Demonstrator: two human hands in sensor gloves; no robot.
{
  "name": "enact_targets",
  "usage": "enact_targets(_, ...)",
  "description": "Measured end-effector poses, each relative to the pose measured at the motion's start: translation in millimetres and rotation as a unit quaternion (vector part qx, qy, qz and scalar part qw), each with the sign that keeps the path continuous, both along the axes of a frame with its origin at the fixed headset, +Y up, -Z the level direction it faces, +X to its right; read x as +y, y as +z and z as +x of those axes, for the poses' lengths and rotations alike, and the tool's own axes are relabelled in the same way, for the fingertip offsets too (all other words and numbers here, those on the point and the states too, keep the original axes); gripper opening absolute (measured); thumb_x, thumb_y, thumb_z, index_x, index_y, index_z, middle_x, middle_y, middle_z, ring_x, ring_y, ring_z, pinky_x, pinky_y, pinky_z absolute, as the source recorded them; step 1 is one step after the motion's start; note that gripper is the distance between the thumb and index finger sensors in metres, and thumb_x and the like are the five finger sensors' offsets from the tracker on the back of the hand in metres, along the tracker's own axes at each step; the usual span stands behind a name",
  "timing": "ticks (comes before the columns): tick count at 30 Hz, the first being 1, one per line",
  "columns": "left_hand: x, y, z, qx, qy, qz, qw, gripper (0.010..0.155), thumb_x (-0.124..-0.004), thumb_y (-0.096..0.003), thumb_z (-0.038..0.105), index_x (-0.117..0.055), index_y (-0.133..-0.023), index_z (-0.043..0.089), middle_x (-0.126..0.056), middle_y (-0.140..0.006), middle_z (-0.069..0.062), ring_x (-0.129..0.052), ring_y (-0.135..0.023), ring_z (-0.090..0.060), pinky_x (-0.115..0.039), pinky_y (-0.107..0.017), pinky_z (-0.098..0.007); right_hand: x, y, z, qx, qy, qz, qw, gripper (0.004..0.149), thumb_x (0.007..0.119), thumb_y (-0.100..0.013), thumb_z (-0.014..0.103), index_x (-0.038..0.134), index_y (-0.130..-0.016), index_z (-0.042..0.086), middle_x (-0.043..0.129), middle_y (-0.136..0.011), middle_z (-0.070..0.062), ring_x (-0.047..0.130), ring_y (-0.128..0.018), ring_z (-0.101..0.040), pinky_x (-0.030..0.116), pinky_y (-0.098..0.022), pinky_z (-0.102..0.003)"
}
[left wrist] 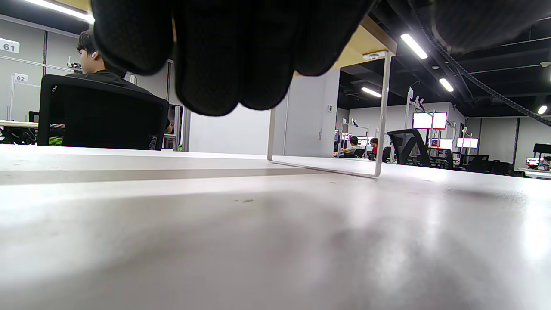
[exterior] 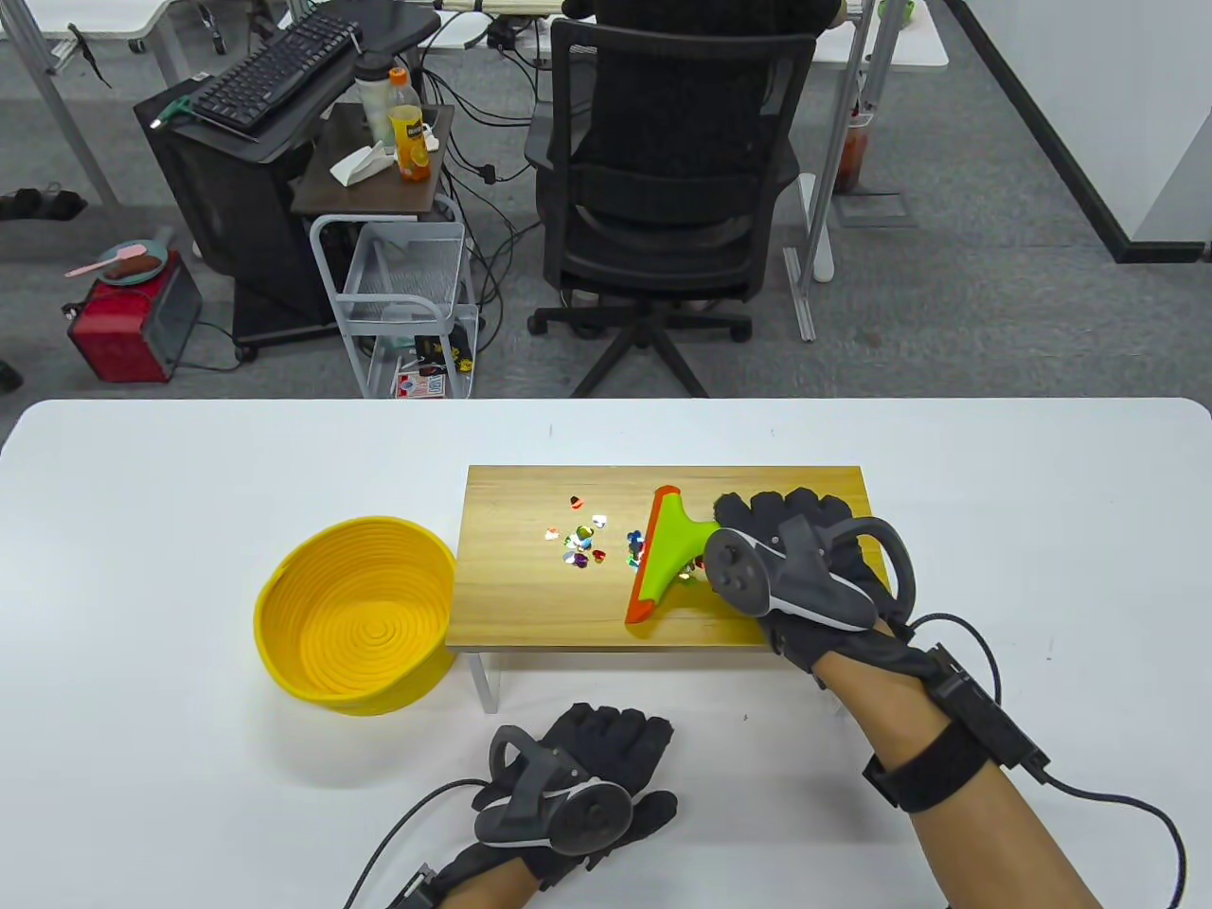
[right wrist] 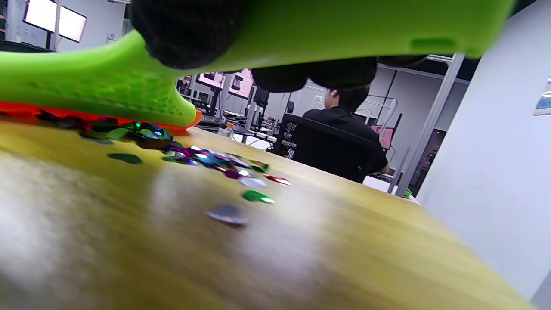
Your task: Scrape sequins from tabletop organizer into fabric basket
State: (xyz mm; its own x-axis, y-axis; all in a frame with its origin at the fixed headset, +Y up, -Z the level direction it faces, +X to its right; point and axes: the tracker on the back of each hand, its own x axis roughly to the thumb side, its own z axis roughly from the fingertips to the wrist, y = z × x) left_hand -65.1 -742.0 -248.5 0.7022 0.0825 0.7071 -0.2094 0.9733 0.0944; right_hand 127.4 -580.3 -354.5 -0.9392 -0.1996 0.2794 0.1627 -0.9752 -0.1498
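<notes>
A wooden tabletop organizer [exterior: 530,606] stands on the white table with several coloured sequins [exterior: 585,547] scattered near its middle. My right hand [exterior: 786,540] grips the handle of a green scraper with an orange blade [exterior: 663,559]; the blade rests on the wood just right of the sequins. A few sequins lie behind the blade, near my fingers. In the right wrist view the scraper [right wrist: 129,86] and sequins [right wrist: 206,159] show close up. A yellow fabric basket [exterior: 355,615] sits left of the organizer, empty. My left hand [exterior: 606,748] rests flat on the table in front of the organizer, holding nothing.
The organizer's metal leg [left wrist: 381,116] shows in the left wrist view just beyond my left hand's fingers [left wrist: 224,51]. Behind the table are an office chair [exterior: 663,189] with a seated person, a wire cart [exterior: 407,294] and a small desk.
</notes>
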Motion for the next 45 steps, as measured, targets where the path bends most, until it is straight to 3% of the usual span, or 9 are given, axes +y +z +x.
enact_targets(7, -1, 1, 1, -0.002, -0.002, -0.002, 1.000, 0.075, -0.068, -0.0419, 0.070, -0.071, -0.094, 0.017, -0.086, -0.092, -0.015, -0.093, -0.075, -0.038, -0.074, -0.060, -0.061, 2, 8, 37, -0.024, 0.002, -0.005, 1.000, 0.063, 0.071, -0.048, 0.028, 0.060, -0.109, 0.020, 0.076, -0.101, -0.016, 0.077, -0.084, -0.047, 0.060, -0.068, -0.068)
enact_targets(14, -1, 1, 2, -0.003, -0.004, -0.002, 1.000, 0.075, -0.068, -0.0419, 0.071, -0.071, -0.094, 0.017, -0.086, -0.092, -0.015, -0.093, -0.075, -0.038, -0.074, -0.060, -0.061, 5, 14, 52, -0.028, -0.008, 0.000, 1.000, 0.063, 0.072, -0.048, 0.029, 0.060, -0.109, 0.020, 0.076, -0.101, -0.015, 0.076, -0.084, -0.047, 0.060, -0.068, -0.067)
enact_targets(19, -1, 2, 3, -0.003, -0.004, -0.002, 1.000, 0.075, -0.068, -0.0419, 0.070, -0.071, -0.094, 0.017, -0.086, -0.092, -0.015, -0.093, -0.075, -0.038, -0.074, -0.060, -0.061, 11, 17, 42, -0.006, -0.037, 0.021, 0.999, 0.063, 0.071, -0.048, 0.030, 0.060, -0.109, 0.020, 0.076, -0.100, -0.015, 0.077, -0.083, -0.046, 0.061, -0.068, -0.067)
enact_targets(33, -1, 1, 3, -0.002, -0.004, -0.002, 1.000, 0.075, -0.068, -0.0420, 0.071, -0.071, -0.094, 0.017, -0.086, -0.092, -0.015, -0.093, -0.075, -0.038, -0.074, -0.060, -0.061, 3, 9, -27, 0.047, 0.003, 0.033, 0.998, 0.063, 0.071, -0.049, 0.031, 0.058, -0.110, 0.023, 0.078, -0.100, -0.015, 0.079, -0.082, -0.045, 0.062, -0.067, -0.066)
enact_targets(38, -2, 1, 3, -0.002, -0.004, -0.003, 1.000, 0.075, -0.068, -0.0420, 0.070, -0.071, -0.094, 0.017, -0.086, -0.092, -0.015, -0.093, -0.075, -0.038, -0.074, -0.059, -0.061, -1, 9, -25, 0.039, 0.013, 0.036, 0.999, 0.063, 0.070, -0.049, 0.032, 0.058, -0.110, 0.024, 0.078, -0.100, -0.015, 0.079, -0.082, -0.045, 0.063, -0.067, -0.065)
enact_targets(45, -3, 1, 4, -0.002, -0.006, -0.005, 1.000, 0.075, -0.068, -0.0419, 0.071, -0.071, -0.094, 0.017, -0.086, -0.092, -0.015, -0.093, -0.075, -0.038, -0.074, -0.060, -0.061, 4, 16, 11, 0.002, 0.033, 0.031, 0.999, 0.062, 0.070, -0.049, 0.031, 0.059, -0.110, 0.024, 0.079, -0.099, -0.016, 0.080, -0.081, -0.046, 0.064, -0.066, -0.065)
